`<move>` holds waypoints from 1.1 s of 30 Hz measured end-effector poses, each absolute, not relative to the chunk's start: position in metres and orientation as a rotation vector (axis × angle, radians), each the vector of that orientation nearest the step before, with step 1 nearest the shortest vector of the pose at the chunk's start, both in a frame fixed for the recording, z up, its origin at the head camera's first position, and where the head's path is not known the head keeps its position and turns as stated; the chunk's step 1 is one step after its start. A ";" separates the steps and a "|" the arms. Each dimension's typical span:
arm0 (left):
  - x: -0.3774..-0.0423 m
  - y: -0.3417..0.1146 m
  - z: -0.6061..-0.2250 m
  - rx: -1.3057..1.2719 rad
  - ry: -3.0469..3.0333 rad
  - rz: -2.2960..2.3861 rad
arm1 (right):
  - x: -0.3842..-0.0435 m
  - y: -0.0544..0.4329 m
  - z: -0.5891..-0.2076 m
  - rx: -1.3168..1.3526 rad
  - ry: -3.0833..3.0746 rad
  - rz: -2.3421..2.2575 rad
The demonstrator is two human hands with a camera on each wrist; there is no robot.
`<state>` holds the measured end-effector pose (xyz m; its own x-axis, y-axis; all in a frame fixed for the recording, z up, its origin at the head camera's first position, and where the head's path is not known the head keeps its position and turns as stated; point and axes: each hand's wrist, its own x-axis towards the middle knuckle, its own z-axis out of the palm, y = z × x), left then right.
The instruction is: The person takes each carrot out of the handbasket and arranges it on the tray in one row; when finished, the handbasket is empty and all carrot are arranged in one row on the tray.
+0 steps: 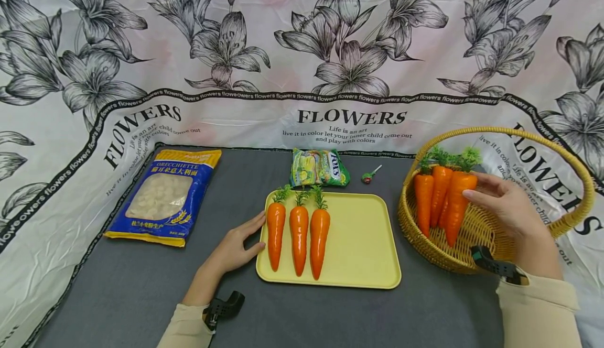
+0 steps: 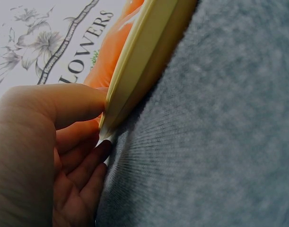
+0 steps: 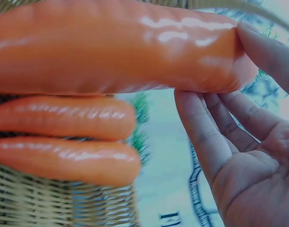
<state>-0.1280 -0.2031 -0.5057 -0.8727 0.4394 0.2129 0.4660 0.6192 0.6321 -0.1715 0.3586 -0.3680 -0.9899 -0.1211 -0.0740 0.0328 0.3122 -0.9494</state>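
In the head view, my right hand [image 1: 507,206] pinches the upper part of an orange carrot [image 1: 457,209] between thumb and fingers, at the wicker basket [image 1: 424,248]. The right wrist view shows that carrot [image 3: 111,52] above two others [image 3: 68,161]. More carrots [image 1: 423,201] with green tops lean inside the basket's left side. Three carrots [image 1: 299,238] lie side by side on the left half of a yellow tray [image 1: 360,238]. My left hand [image 1: 236,248] touches the tray's left edge; the left wrist view shows its thumb and fingertips against the rim [image 2: 130,75].
A blue and yellow pasta bag [image 1: 160,196] lies at the left. Behind the tray are a green candy bag [image 1: 320,167] and a lollipop [image 1: 367,178]. The basket's tall handle [image 1: 582,180] arches over its right side. A flower-printed cloth [image 1: 264,117] hangs behind the grey tabletop [image 1: 330,316].
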 end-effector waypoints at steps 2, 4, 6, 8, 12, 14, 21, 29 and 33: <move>-0.128 -0.203 -0.506 -0.775 -2.797 -1.112 | -0.167 0.354 -0.363 -0.087 2.502 -1.734; -0.128 -0.203 -0.506 -0.774 -2.796 -1.113 | -0.163 0.349 -0.359 -0.116 2.519 -1.778; -0.129 -0.203 -0.505 -0.771 -2.798 -1.112 | -0.158 0.344 -0.356 -0.140 2.488 -1.862; -0.129 -0.203 -0.505 -0.768 -2.803 -1.110 | -0.153 0.339 -0.355 -0.185 2.424 -1.956; -0.128 -0.203 -0.506 -0.757 -2.819 -1.117 | -0.144 0.326 -0.356 -0.293 2.259 -2.139; -0.128 -0.203 -0.506 -0.754 -2.819 -1.126 | -0.142 0.317 -0.357 -0.351 2.223 -2.178; -0.128 -0.204 -0.507 -0.758 -2.814 -1.122 | -0.138 0.279 -0.369 -0.357 2.268 -2.168; -0.129 -0.203 -0.504 -0.769 -2.812 -1.115 | -0.144 0.228 -0.385 -0.251 2.222 -2.118; -0.128 -0.204 -0.504 -0.769 -2.810 -1.114 | -0.150 0.205 -0.390 -0.272 2.191 -2.093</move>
<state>-0.1281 -0.2040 -0.5038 -0.8781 0.4361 0.1967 0.4524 0.6233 0.6378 -0.1502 0.2046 -0.3901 -0.9791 -0.1965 0.0517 -0.0607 0.0396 -0.9974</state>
